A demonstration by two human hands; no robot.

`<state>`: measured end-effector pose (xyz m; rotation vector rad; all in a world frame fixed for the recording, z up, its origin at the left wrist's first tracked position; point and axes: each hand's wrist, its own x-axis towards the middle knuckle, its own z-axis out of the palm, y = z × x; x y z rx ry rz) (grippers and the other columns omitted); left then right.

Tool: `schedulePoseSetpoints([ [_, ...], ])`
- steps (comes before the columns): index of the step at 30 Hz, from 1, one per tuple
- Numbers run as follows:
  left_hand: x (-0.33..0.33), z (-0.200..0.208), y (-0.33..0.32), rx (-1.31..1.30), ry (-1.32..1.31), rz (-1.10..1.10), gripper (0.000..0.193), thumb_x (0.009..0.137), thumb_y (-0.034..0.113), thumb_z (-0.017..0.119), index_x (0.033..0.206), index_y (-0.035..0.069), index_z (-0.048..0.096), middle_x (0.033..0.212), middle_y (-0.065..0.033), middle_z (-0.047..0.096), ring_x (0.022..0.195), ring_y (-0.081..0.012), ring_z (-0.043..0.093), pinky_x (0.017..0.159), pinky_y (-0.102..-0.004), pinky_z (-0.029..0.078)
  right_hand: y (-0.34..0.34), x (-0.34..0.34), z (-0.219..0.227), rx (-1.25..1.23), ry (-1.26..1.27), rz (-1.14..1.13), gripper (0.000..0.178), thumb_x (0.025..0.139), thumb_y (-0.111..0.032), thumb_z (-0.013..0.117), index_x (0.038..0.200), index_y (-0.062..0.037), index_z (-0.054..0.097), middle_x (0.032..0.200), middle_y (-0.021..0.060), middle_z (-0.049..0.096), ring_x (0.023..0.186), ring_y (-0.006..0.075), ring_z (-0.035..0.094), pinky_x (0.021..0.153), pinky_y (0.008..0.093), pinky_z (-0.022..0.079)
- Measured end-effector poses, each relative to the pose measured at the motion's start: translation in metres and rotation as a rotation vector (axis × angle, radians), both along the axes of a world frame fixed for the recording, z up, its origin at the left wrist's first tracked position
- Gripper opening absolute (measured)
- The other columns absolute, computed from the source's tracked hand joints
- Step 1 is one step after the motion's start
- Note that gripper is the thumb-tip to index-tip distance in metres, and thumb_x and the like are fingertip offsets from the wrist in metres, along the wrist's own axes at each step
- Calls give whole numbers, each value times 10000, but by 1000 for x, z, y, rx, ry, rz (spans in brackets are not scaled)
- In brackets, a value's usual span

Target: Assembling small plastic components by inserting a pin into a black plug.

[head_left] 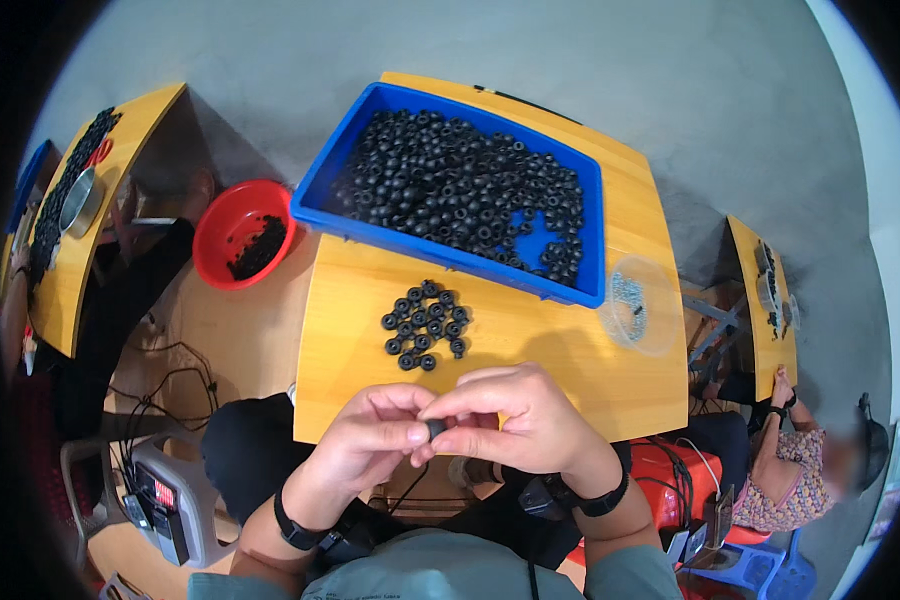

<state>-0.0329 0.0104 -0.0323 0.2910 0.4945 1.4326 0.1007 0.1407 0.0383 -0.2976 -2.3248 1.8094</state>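
Observation:
My left hand (378,432) and my right hand (505,418) meet at the near edge of the yellow table (550,355). Between their fingertips they pinch one small round black part (436,429), mostly covered by the fingers. Just beyond my hands lies a loose group of black ring-like parts (420,325), each with a hole in the middle. Farther back, a blue bin (450,262) holds a heap of similar black parts (440,175). At its right corner stands a clear round dish (653,330) with small silvery pieces in it.
A red basin (210,240) with black bits stands left of the table. At the far left is another table (130,160) with a metal bowl (80,202). On the right, a person (785,475) sits at a third table (760,300). Cables (175,385) lie on the floor.

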Motion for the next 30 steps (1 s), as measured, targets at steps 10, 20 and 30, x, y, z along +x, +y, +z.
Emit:
schedulePoseSetpoints([
  [10, -2, -16, 9, 4, -76, -167, 302, 736, 15, 663, 1007, -90, 580, 817, -127, 614, 645, -146, 553, 549, -225, 417, 17, 9, -13, 6, -43, 101, 193, 764, -137, 711, 933, -49, 681, 683, 42, 617, 547, 97, 534, 494, 240, 396],
  [20, 4, -23, 11, -54, -70, -173, 284, 717, -4, 672, 970, -102, 587, 803, -155, 619, 646, -156, 572, 572, -232, 451, 34, 15, -25, -129, -144, 221, 216, 786, -149, 697, 978, -55, 666, 711, 32, 638, 577, 68, 545, 516, 225, 417],
  [30, -2, -22, 19, -24, -47, -21, 246, 753, 39, 664, 951, -93, 603, 795, -171, 630, 620, -159, 571, 548, -240, 468, 181, 6, -10, 474, -269, -749, 119, 703, -95, 674, 747, 15, 660, 676, 133, 642, 602, 201, 610, 563, 295, 479],
])
